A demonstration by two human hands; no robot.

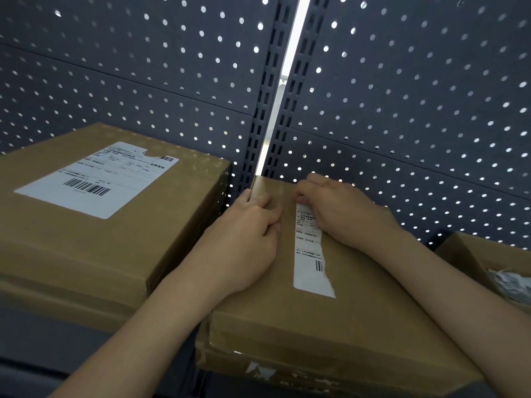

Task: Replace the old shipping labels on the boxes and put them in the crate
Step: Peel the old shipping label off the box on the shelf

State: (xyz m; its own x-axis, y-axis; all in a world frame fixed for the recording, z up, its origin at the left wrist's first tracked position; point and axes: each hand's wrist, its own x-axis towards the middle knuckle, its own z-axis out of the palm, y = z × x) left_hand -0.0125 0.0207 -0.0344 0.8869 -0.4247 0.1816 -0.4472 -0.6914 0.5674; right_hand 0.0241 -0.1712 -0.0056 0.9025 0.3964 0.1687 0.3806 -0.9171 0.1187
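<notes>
A person leans over a brown cardboard box [330, 326] at the centre of the shelf, both bare forearms reaching in from 6 o'clock. The left hand [244, 239] lies on the lid toward 9 o'clock, fingers loosely laid on the cardboard and the thumb against the box's left edge. The right hand [339, 214], toward 1 o'clock on the lid, is curled tight, its fingertips [298, 196] pinching at the far end of a torn label [310, 271]. Only a narrow white strip of it shows, with a ragged right edge and part of a barcode, running down the middle of the lid. Scraps of white paper [258, 372] cling to the box's near edge at 6 o'clock.

At 9 o'clock, just beside it, sits a larger box [86, 242] with a whole shipping label [94, 182] on top, notched at its far edge. At 4 o'clock an open carton [471, 254] holds crumpled paper strips [508, 282]. Behind everything, from 10 to 2 o'clock, stands a dark pegboard wall [402, 96], light showing through its holes and through a gap between two slotted uprights [270, 81] at 12 o'clock.
</notes>
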